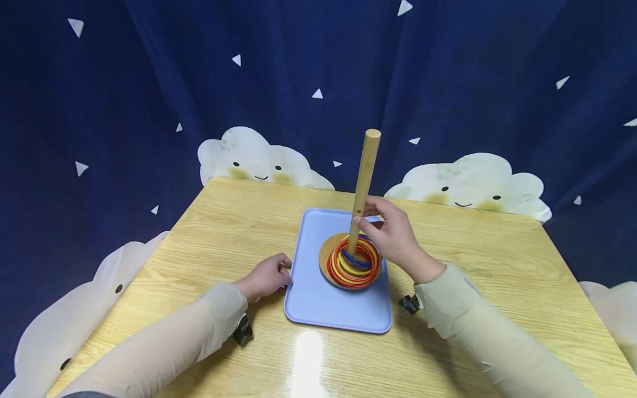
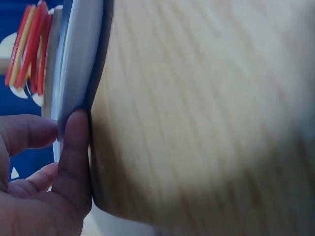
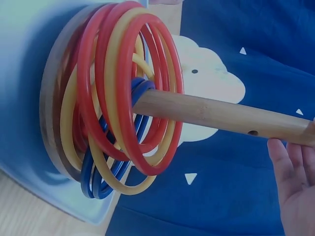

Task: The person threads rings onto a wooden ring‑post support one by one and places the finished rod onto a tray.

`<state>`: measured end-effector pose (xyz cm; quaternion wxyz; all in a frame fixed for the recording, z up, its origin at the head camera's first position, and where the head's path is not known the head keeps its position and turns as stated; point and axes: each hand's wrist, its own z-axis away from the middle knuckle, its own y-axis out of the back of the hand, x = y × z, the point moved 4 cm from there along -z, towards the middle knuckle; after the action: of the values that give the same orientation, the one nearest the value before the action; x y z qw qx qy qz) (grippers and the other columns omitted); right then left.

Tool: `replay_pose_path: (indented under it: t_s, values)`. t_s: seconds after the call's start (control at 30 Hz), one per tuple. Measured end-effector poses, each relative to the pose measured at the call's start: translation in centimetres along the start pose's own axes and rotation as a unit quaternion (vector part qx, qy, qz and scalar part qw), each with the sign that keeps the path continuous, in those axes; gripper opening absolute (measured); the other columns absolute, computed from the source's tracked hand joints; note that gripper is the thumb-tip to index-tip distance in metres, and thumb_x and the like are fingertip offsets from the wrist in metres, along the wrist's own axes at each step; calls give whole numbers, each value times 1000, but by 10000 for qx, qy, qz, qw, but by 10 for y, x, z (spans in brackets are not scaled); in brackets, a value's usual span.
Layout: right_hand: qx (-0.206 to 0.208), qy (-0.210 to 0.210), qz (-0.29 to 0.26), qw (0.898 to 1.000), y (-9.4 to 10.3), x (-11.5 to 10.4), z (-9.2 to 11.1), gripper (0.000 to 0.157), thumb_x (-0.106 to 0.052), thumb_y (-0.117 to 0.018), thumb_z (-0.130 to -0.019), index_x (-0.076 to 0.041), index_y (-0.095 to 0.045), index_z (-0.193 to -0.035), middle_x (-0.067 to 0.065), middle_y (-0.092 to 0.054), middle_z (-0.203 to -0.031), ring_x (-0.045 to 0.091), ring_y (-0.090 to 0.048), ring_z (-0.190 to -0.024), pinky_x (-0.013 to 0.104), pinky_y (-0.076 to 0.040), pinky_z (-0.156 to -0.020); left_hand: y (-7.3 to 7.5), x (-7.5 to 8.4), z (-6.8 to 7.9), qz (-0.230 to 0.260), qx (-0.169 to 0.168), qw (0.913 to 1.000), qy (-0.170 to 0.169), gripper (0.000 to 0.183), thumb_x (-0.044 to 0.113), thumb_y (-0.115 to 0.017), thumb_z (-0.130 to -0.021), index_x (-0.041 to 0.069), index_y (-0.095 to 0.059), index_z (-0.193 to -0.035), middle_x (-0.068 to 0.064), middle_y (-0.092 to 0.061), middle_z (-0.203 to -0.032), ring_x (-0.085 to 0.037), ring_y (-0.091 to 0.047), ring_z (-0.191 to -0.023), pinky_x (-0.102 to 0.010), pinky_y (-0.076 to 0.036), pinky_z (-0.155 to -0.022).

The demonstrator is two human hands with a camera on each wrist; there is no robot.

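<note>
A round wooden base (image 1: 325, 260) with an upright wooden pole (image 1: 365, 171) stands on a light blue tray (image 1: 318, 307). Red, yellow and blue rings (image 1: 343, 276) lie stacked loosely around the pole's foot; the right wrist view shows the blue rings (image 3: 93, 169) among the red and yellow ones. My right hand (image 1: 395, 235) grips the pole above the rings, thumb on the near side. At the tray's left edge, my left hand (image 1: 267, 278) pinches the rim between thumb and finger, as the left wrist view shows up close.
The tray lies on a wooden table (image 1: 239, 221). Behind the table hangs a dark blue curtain (image 1: 448, 83) with white triangles and smiling clouds. A black wrist strap (image 1: 243, 331) shows below the left sleeve, another (image 1: 410, 304) by the right sleeve.
</note>
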<state>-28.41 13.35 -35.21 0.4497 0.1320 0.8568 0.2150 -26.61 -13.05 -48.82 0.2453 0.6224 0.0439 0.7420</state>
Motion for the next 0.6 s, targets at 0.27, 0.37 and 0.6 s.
replay_pose_path:
  t_s: [0.27, 0.37, 0.6]
  values:
    - [-72, -127, 88, 9999, -7, 5, 2, 25, 1, -73, -94, 4, -70, -119, 16, -70, -107, 30, -70, -99, 45, -62, -78, -8, 0, 8, -177, -102, 9998, -41, 30, -12, -58, -83, -8, -58, -113, -6, -55, -78, -16, -55, -65, -27, -49, -59]
    - [-144, -168, 85, 9997, -8, 6, 3, 23, 0, -72, -95, 4, -69, -118, 17, -70, -107, 31, -70, -100, 45, -61, -79, -13, 0, 12, -31, -225, 9997, 9, 31, -12, -58, -85, -9, -57, -115, -6, -55, -78, -17, -55, -67, -28, -51, -60]
    - [-212, -345, 143, 9991, -8, 9, 3, 23, -3, -71, -97, 3, -69, -119, 16, -70, -107, 31, -70, -101, 47, -61, -81, -19, 0, 16, 195, -302, 9993, 34, 31, -13, -59, -85, -10, -56, -116, -7, -55, -79, -17, -56, -69, -31, -56, -63]
